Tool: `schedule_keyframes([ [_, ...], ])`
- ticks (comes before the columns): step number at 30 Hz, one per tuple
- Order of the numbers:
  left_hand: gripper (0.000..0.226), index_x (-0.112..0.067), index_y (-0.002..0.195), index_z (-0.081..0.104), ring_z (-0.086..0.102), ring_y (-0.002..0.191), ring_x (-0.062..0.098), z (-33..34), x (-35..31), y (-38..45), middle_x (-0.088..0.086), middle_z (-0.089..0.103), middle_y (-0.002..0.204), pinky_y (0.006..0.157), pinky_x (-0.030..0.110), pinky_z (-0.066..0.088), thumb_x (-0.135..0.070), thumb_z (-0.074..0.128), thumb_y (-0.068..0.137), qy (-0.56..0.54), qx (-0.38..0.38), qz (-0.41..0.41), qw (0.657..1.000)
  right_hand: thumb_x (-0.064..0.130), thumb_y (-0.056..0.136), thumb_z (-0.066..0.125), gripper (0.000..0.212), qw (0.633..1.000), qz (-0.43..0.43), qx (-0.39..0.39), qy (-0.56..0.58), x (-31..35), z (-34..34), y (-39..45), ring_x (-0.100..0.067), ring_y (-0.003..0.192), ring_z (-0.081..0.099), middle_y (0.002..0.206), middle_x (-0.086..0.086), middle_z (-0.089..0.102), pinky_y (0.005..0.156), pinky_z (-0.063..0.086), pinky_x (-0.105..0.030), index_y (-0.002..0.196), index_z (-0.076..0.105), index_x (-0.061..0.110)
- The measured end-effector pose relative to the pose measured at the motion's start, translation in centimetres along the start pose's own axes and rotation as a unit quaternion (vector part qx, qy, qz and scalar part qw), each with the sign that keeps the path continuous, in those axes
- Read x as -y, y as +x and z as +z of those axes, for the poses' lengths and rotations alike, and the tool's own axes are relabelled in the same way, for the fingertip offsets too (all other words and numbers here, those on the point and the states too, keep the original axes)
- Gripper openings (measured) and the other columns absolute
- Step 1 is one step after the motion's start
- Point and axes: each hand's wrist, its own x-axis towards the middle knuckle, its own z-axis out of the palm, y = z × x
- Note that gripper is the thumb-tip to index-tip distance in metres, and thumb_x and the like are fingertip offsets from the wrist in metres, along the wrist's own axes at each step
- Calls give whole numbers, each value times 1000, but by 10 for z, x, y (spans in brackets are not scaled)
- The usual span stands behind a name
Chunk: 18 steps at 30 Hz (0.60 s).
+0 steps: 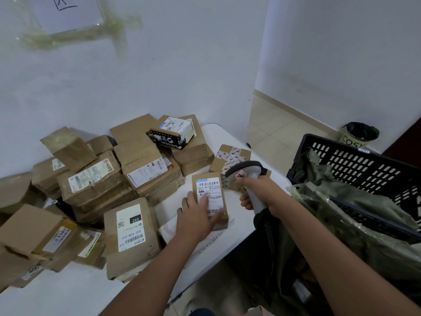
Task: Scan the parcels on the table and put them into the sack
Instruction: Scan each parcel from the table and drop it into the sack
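Note:
A small brown parcel (pixel 208 190) with a white barcode label lies on the white table (pixel 218 135). My left hand (pixel 196 216) lies on its near half, fingers spread over the label and thumb at its right edge. My right hand (pixel 259 192) grips the handle of a grey barcode scanner (pixel 245 171), whose head hangs just right of the parcel and points toward it. A green sack (pixel 355 215) hangs open at the right, draped over a black plastic crate (pixel 355 169).
Several cardboard parcels (pixel 95 179) are heaped against the wall across the table's left and back. A taped box (pixel 230 157) sits behind the scanner. A flat parcel labelled 032 (pixel 131 233) lies left of my left arm. A lined bin (pixel 360 135) stands on the tiled floor.

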Motion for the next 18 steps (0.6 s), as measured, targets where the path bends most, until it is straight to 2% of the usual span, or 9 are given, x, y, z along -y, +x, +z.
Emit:
schedule_keyframes([
  [2,90,-23,141,31,18,142,39,-5,-17,10,14,9,157,108,59,34,-87,21,79,-3,37,-32,999,30,90,68,32,1000,10,-20,16,-12,-11,1,-23,49,63,55,-13,65,51,51,-29,89,58,-1],
  [4,90,-22,148,22,4,145,46,-5,-31,22,15,-12,160,110,65,26,-81,40,82,-36,88,-69,993,31,90,68,33,999,25,-37,29,-24,-24,-1,-24,49,63,57,-14,65,51,51,-29,89,57,-1],
  [7,90,-33,151,14,14,139,43,-4,-45,29,8,-23,157,104,58,36,-60,62,79,-78,127,-104,983,31,93,66,34,995,69,-54,45,-44,-47,-6,-24,52,61,66,-18,64,51,52,-30,93,58,-2],
  [11,79,-38,141,28,32,125,35,-8,-56,21,-7,-9,157,100,52,36,-53,65,74,-97,88,-37,991,31,95,64,33,988,101,-94,73,-76,-83,-13,-21,51,59,67,-15,61,47,50,-27,95,60,-2],
  [13,74,-39,135,31,36,122,35,-12,-64,16,-11,1,154,101,53,37,-55,63,71,-128,104,-2,986,29,95,64,32,983,114,-113,89,-94,-101,-16,-22,51,58,65,-15,59,48,49,-29,92,59,-2],
  [16,62,-40,126,35,39,122,31,-27,-80,11,-7,17,145,98,48,45,-53,62,72,-194,226,23,954,30,94,64,33,977,154,-106,105,-124,-133,-22,-22,50,56,62,-13,56,45,46,-27,86,57,0],
  [18,51,-39,126,38,45,117,26,-42,-95,9,-2,30,135,87,39,51,-48,63,82,-242,352,28,904,32,94,65,33,973,184,-93,108,-144,-154,-28,-21,52,56,63,-12,57,45,45,-27,86,58,1],
])
